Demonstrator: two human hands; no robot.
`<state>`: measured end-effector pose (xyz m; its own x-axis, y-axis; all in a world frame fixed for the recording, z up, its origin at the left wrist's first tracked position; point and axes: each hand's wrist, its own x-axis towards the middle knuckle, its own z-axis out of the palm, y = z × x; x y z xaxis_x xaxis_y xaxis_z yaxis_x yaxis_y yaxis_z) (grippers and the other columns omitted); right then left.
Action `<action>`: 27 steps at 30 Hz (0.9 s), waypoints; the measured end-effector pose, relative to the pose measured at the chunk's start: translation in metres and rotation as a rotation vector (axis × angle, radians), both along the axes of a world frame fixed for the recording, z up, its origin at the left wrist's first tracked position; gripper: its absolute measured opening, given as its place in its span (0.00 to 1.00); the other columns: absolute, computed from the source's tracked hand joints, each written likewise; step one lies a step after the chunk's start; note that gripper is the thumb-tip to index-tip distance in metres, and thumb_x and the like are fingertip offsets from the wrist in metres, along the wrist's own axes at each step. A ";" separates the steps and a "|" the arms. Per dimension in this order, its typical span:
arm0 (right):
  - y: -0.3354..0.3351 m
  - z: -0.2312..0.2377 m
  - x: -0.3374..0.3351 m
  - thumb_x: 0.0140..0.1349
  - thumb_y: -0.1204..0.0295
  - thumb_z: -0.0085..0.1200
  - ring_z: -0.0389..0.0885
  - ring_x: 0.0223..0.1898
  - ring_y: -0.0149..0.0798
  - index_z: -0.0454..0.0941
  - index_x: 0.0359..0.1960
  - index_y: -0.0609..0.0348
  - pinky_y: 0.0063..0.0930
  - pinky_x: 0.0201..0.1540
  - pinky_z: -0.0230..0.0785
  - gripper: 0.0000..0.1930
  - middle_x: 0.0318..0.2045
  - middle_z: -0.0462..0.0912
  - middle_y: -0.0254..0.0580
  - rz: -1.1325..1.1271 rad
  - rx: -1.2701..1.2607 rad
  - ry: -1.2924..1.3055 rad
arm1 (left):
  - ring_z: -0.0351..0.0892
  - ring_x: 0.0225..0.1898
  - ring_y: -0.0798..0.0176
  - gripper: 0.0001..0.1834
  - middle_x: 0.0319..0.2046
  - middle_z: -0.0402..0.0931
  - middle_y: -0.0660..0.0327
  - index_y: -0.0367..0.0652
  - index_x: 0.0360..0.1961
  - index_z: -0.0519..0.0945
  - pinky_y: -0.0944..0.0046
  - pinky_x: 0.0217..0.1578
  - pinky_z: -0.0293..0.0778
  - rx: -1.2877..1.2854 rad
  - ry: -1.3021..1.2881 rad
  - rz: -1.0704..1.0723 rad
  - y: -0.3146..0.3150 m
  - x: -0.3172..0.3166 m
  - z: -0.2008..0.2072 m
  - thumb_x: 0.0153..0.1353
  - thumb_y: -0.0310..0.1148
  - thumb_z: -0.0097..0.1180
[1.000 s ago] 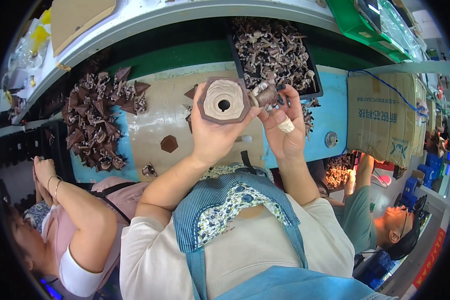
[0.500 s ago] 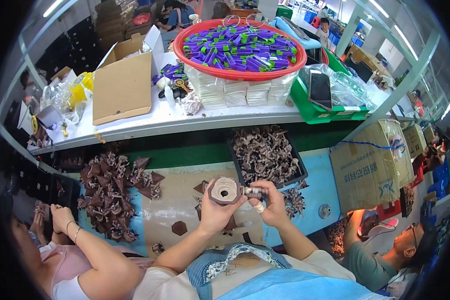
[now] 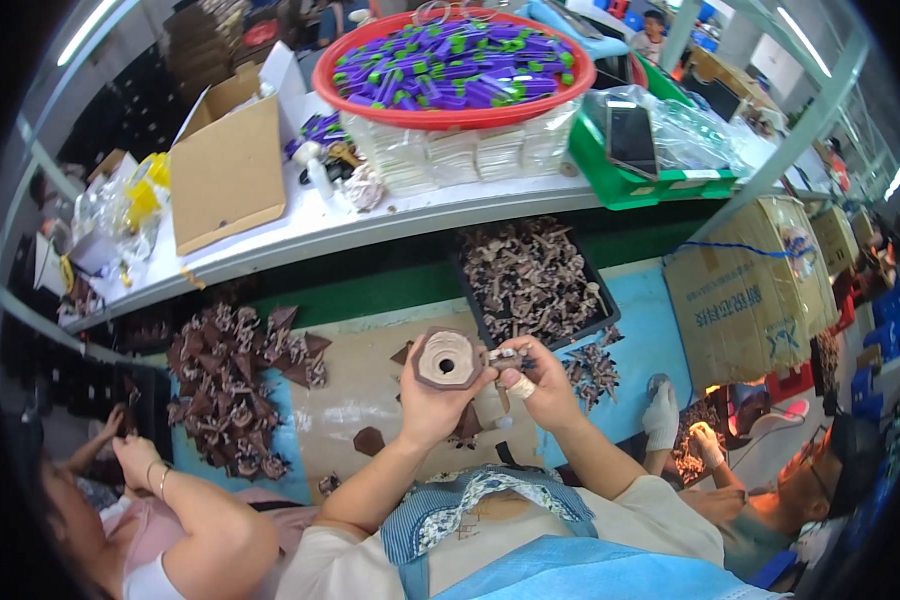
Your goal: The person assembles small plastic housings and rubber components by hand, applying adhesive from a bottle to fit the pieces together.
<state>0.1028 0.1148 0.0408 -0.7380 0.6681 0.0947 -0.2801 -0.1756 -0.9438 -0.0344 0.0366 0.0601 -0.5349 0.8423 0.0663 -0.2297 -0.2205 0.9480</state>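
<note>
My left hand [image 3: 430,412] is closed around a brown six-sided hollow piece [image 3: 432,350], its pale ringed inside and dark centre hole facing up. Against that piece's right side, my right hand [image 3: 552,398] pinches a small brown-grey moulded part [image 3: 507,358]; whether the two pieces are joined is hard to make out. Pale tape wraps a finger of the right hand. Below and left of my hands, a flat brown hexagon [image 3: 368,440] lies on the brown work mat [image 3: 330,400]. More brown pieces are partly hidden behind my hands.
Brown pointed pieces [image 3: 225,390] are heaped at left. A black tray [image 3: 598,325] of small brown parts stands ahead, loose parts [image 3: 592,375] beside it. A shelf [image 3: 300,250] crosses above, bearing a red basin [image 3: 450,118]. At right are a carton [image 3: 740,300] and a co-worker's gloved hand [image 3: 660,418].
The view has shifted slightly. Both hands keep their holds, the small part still at the six-sided piece's side. At right, a co-worker's gloved hand has come in over the table edge.
</note>
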 end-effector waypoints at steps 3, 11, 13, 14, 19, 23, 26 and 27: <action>-0.006 0.000 0.002 0.60 0.73 0.54 0.72 0.38 0.23 0.67 0.48 0.59 0.18 0.40 0.67 0.15 0.39 0.74 0.32 -0.023 -0.296 0.053 | 0.78 0.38 0.69 0.25 0.36 0.77 0.62 0.38 0.41 0.71 0.68 0.41 0.74 -0.001 0.104 -0.027 -0.005 0.002 0.003 0.42 0.22 0.70; -0.008 0.013 -0.004 0.59 0.71 0.58 0.72 0.40 0.26 0.66 0.48 0.61 0.20 0.44 0.67 0.18 0.40 0.73 0.34 -0.058 -0.021 0.033 | 0.78 0.40 0.68 0.28 0.38 0.77 0.60 0.37 0.44 0.69 0.67 0.43 0.74 -0.036 0.125 -0.002 -0.014 -0.004 0.008 0.42 0.22 0.71; -0.010 0.017 -0.009 0.57 0.73 0.59 0.72 0.40 0.27 0.67 0.47 0.61 0.21 0.44 0.66 0.18 0.40 0.73 0.34 -0.107 0.047 0.060 | 0.78 0.40 0.68 0.28 0.37 0.78 0.59 0.37 0.43 0.69 0.68 0.42 0.74 0.004 0.212 0.029 -0.013 -0.005 0.018 0.42 0.23 0.71; -0.006 0.014 -0.010 0.57 0.73 0.59 0.72 0.40 0.27 0.67 0.47 0.61 0.21 0.44 0.66 0.18 0.40 0.73 0.34 -0.107 0.030 0.045 | 0.78 0.40 0.68 0.28 0.37 0.78 0.59 0.37 0.43 0.69 0.68 0.42 0.74 -0.014 0.199 0.027 -0.011 -0.006 0.017 0.42 0.23 0.71; 0.000 0.012 -0.009 0.57 0.73 0.59 0.73 0.40 0.27 0.68 0.47 0.61 0.21 0.46 0.66 0.18 0.40 0.74 0.34 -0.089 0.168 0.020 | 0.78 0.39 0.68 0.27 0.37 0.78 0.59 0.38 0.42 0.69 0.68 0.41 0.75 0.017 0.171 0.029 -0.009 -0.007 0.014 0.41 0.23 0.72; -0.001 0.014 -0.007 0.58 0.72 0.58 0.72 0.42 0.26 0.67 0.47 0.61 0.21 0.46 0.66 0.18 0.40 0.73 0.34 -0.036 -0.094 0.037 | 0.78 0.37 0.69 0.27 0.35 0.78 0.61 0.38 0.40 0.70 0.68 0.39 0.74 0.008 0.211 0.030 -0.008 -0.007 0.016 0.40 0.24 0.73; -0.002 0.021 -0.007 0.57 0.73 0.58 0.71 0.42 0.27 0.68 0.47 0.62 0.21 0.46 0.65 0.18 0.40 0.74 0.36 -0.082 0.040 -0.033 | 0.77 0.34 0.70 0.25 0.32 0.77 0.64 0.38 0.39 0.72 0.69 0.37 0.74 -0.062 0.175 0.061 -0.006 -0.006 0.017 0.40 0.26 0.73; 0.000 0.019 -0.007 0.56 0.74 0.59 0.71 0.41 0.27 0.69 0.47 0.62 0.21 0.46 0.64 0.17 0.40 0.74 0.36 -0.117 0.226 -0.052 | 0.77 0.34 0.70 0.25 0.33 0.77 0.63 0.38 0.39 0.72 0.69 0.37 0.74 -0.088 0.151 0.068 -0.006 -0.006 0.015 0.40 0.27 0.73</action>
